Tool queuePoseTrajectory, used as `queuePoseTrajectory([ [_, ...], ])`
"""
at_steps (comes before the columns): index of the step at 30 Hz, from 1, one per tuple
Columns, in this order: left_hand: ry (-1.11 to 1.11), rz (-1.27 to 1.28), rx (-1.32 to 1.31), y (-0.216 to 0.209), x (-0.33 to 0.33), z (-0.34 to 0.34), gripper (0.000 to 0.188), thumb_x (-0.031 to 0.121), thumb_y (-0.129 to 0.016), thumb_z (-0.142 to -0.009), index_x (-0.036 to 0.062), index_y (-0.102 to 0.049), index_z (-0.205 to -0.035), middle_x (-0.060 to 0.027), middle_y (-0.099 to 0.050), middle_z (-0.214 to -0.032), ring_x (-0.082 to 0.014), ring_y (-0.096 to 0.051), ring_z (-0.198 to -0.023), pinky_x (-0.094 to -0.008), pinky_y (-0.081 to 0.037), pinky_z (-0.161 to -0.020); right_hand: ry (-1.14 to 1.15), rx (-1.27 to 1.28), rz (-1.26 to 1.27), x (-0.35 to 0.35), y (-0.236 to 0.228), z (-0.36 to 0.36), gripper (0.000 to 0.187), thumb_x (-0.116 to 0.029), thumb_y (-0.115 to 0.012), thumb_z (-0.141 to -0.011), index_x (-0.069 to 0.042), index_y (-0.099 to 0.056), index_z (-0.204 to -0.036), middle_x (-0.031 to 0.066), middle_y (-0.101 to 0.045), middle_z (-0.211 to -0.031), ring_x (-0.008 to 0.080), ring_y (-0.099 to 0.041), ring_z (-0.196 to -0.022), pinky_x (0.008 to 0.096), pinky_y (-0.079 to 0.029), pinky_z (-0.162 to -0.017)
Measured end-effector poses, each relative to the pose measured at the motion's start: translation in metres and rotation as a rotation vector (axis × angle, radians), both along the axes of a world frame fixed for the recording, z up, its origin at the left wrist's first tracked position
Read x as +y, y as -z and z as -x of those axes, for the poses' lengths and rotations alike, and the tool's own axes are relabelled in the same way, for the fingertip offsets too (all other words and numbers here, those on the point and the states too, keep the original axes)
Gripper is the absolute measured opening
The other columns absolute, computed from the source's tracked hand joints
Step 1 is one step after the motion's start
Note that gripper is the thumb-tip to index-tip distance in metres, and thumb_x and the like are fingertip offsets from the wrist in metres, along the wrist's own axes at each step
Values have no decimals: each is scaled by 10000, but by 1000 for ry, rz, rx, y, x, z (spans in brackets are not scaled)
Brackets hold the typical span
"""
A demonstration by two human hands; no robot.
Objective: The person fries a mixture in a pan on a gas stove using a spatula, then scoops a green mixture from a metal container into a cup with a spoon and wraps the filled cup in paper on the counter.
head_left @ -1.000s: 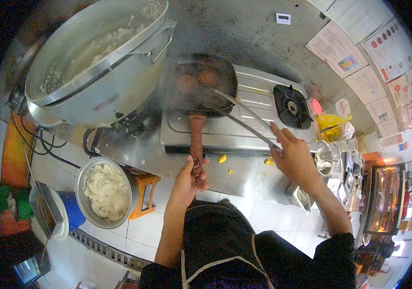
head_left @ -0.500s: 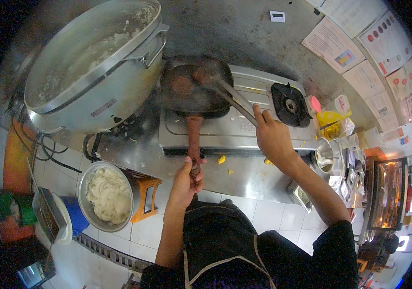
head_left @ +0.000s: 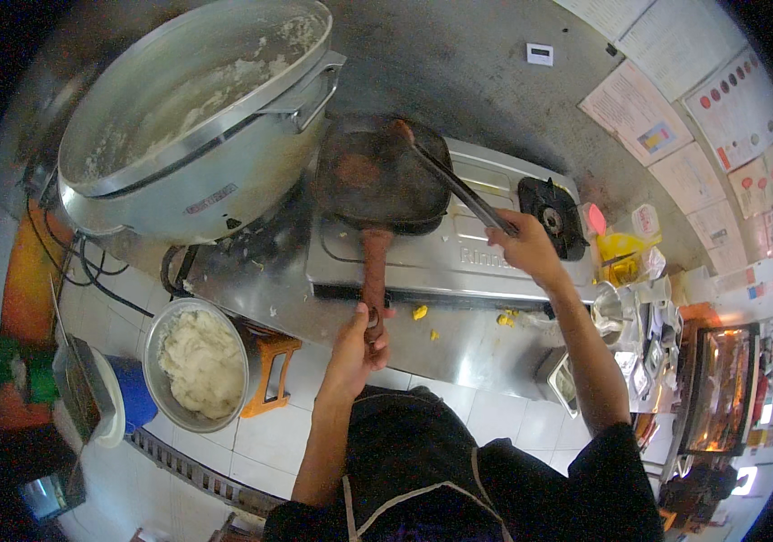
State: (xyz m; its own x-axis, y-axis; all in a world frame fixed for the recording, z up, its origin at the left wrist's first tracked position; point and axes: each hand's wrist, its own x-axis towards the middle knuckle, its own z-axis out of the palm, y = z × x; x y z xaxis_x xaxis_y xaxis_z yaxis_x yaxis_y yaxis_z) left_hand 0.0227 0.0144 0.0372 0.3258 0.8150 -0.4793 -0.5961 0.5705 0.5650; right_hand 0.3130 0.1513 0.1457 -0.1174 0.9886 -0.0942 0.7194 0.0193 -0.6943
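My left hand (head_left: 350,352) is wrapped round the reddish-brown handle of a square dark frying pan (head_left: 386,208) on the stove. One round brown patty (head_left: 357,172) lies in the left part of the pan, blurred by haze. My right hand (head_left: 531,246) grips metal tongs (head_left: 459,188), which slant over the pan's right side. A second brown patty (head_left: 402,132) shows at the tips of the tongs, close to the pan's far edge and apparently held tilted. Its underside is hidden.
Left of the stove stands a large metal pot (head_left: 215,194) with white residue inside. A bowl of white rice (head_left: 199,366) sits lower left. An unused burner (head_left: 551,217), yellow scraps (head_left: 420,312) and metal containers (head_left: 609,312) are toward the right. Papers (head_left: 632,113) hang on the wall.
The tongs' tips and the patty at them have moved right and toward the pan's far edge, and the patty looks more tilted. My left hand stays on the handle. The view shifted slightly.
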Motion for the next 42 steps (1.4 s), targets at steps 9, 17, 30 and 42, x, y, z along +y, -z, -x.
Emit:
queuePoseTrajectory([
  [9, 32, -9, 22, 1, 0, 0, 617, 602, -364, -1081, 58, -617, -1226, 51, -437, -673, -100, -443, -508, -265, -351, -484, 127, 695, 477, -24, 7, -50, 170, -179, -645, -992, -29, -640, -1070, 29, -656, -855, 38, -412, -490, 217, -297, -431],
  [17, -16, 13, -38, 1, 0, -2, 567, 532, -388, -1096, 30, -624, -1213, 40, -424, -674, -85, -388, -524, -250, -316, -438, 26, 275, 165, -30, 1, -45, 236, -130, -673, -963, 6, -639, -1153, 84, -656, -845, 99, -504, -545, 274, -408, -500],
  [30, -49, 54, -18, -6, 0, -5, 560, 506, -372, -1110, 12, -606, -1229, 15, -447, -696, -121, -408, -562, -281, -339, -500, -220, -667, -422, -45, -8, 33, 560, -60, -632, -900, 4, -501, -1440, 178, -654, -1007, 359, -700, -751, 448, -580, -685],
  [42, 9, 45, -69, 3, -5, 1, 648, 599, -293, -1091, 60, -605, -1268, -26, -593, -757, -155, -528, -591, -290, -377, -546, -262, -818, -460, -58, -48, 47, 736, -56, -669, -842, -16, -403, -1527, 178, -608, -1093, 354, -698, -760, 448, -585, -698],
])
